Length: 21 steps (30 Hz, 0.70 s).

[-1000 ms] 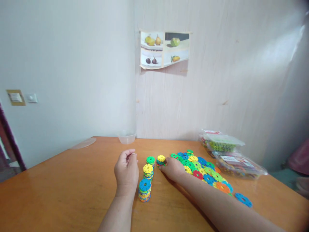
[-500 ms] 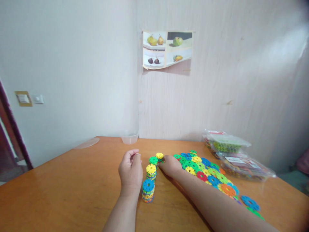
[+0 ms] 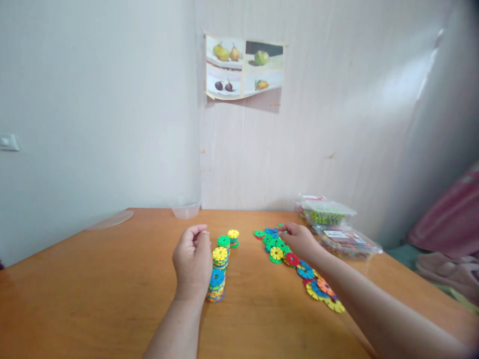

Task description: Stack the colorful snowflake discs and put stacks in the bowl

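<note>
Several stacks of slotted plastic discs stand in a row beside my left hand [image 3: 192, 259]. The nearest is a tall blue-topped stack [image 3: 216, 286]; behind it come a yellow-topped stack [image 3: 220, 255], a green-topped stack [image 3: 223, 241] and a small far yellow-topped stack [image 3: 233, 234]. My left hand is curled closed just left of them, and its palm side is hidden. My right hand [image 3: 301, 240] reaches over the far part of the loose disc pile [image 3: 276, 253], fingertips pressed together at blue and green discs. Whatever it grips is hidden.
Clear plastic boxes, one of green pieces [image 3: 325, 214] and one of mixed pieces [image 3: 348, 242], sit at the back right. A clear tub [image 3: 186, 210] and a clear lid [image 3: 112, 219] lie along the back left of the wooden table [image 3: 93, 284].
My right hand has left the far yellow-topped stack and moved right to the loose discs. My left hand stays curled beside the row. The camera view has turned to the right.
</note>
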Each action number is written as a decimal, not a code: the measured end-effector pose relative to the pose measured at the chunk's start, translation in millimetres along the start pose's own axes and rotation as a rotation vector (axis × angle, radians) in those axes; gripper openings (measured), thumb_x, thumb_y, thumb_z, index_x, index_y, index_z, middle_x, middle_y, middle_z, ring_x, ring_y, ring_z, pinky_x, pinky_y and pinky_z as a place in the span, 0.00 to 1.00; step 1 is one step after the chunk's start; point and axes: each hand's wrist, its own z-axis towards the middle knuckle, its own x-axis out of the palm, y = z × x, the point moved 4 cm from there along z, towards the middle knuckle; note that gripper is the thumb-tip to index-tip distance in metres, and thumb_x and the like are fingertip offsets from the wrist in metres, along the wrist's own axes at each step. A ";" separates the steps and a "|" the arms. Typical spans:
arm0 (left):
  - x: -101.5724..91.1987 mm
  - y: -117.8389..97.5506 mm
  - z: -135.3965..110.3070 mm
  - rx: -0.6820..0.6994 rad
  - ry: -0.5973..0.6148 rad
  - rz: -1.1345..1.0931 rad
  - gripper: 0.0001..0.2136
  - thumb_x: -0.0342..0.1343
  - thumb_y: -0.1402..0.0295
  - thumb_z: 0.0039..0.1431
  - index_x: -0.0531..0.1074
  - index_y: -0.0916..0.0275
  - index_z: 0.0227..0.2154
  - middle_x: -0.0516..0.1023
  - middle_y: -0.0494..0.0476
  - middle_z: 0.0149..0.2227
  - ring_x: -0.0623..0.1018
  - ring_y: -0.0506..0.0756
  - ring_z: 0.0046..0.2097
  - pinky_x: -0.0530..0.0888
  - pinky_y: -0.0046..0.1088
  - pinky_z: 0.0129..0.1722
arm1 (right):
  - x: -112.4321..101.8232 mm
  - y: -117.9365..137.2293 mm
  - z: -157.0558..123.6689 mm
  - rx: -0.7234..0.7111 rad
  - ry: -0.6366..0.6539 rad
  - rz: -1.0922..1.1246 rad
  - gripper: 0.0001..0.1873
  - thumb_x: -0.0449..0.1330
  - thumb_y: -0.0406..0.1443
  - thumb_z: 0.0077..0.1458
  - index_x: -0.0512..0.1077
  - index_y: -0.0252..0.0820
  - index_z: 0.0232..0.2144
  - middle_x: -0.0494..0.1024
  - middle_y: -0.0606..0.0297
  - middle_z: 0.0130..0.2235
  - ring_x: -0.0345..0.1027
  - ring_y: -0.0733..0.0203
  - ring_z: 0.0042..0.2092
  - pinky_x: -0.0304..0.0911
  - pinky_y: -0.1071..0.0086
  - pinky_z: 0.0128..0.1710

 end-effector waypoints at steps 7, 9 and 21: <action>17.5 -23.6 -31.6 0.332 0.194 0.118 0.09 0.52 0.64 0.61 0.75 0.59 0.38 0.80 0.55 0.36 0.78 0.54 0.37 0.72 0.28 0.39 | -40.2 -51.4 -33.4 0.090 0.047 -0.113 0.14 0.55 0.43 0.56 0.77 0.41 0.34 0.77 0.66 0.26 0.68 0.62 0.29 0.54 0.72 0.28; 27.3 -31.5 -48.3 0.457 0.320 0.149 0.08 0.50 0.66 0.63 0.74 0.59 0.38 0.79 0.55 0.36 0.78 0.54 0.38 0.72 0.29 0.40 | -39.7 -49.7 -40.6 0.084 0.046 -0.178 0.17 0.56 0.47 0.56 0.77 0.42 0.36 0.78 0.65 0.29 0.69 0.61 0.31 0.54 0.71 0.29; 68.9 -36.8 -126.2 0.603 0.947 0.340 0.12 0.46 0.75 0.59 0.73 0.56 0.36 0.77 0.54 0.35 0.76 0.54 0.37 0.68 0.28 0.34 | -13.7 -30.3 -50.5 -0.048 0.112 -0.473 0.24 0.59 0.54 0.51 0.76 0.43 0.40 0.78 0.56 0.43 0.72 0.50 0.45 0.57 0.67 0.38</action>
